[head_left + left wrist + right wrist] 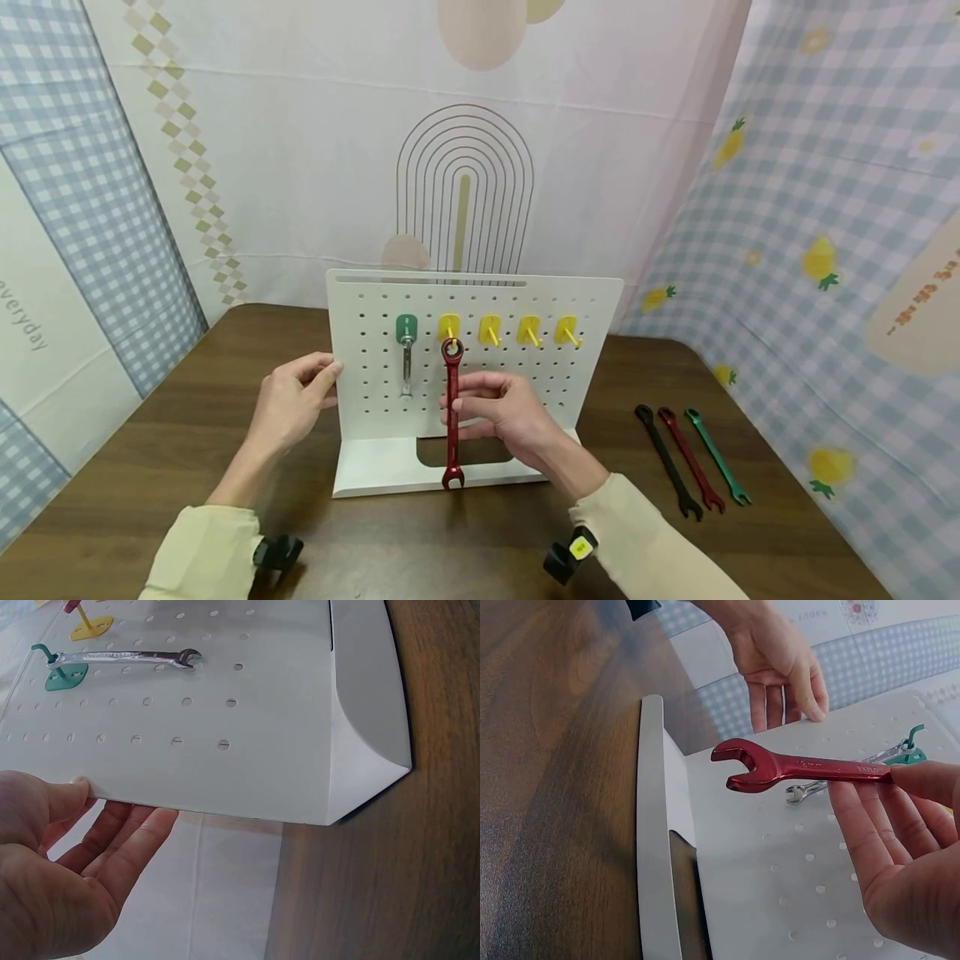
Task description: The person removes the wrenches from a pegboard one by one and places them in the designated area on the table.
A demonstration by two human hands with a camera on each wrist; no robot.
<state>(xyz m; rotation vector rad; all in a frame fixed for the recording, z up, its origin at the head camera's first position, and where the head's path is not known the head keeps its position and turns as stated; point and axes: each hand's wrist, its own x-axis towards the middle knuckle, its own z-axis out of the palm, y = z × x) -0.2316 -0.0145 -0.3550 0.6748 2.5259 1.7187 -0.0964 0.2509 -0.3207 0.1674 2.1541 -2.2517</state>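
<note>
My right hand (pixel 517 417) pinches a dark red combination wrench (pixel 452 417) by its shaft, thumb in front and fingers behind. The wrench hangs upright, open end down, before a white pegboard (pixel 375 458). Its ring end is at the tip of the leftmost yellow hook (pixel 449 322); I cannot tell how far the peg passes through. With thumb and fingers, my left hand (pixel 67 870) grips the board's left edge. A silver wrench (pixel 135 658) hangs from the green hook (pixel 66 676) on the left.
Three more yellow hooks (pixel 529 329) continue the row to the right. On the brown wooden table (pixel 187 400), right of the board, lie a black wrench (pixel 667 462), another red wrench (pixel 690 458) and a green wrench (pixel 717 456). Patterned cloth (pixel 300 167) hangs behind.
</note>
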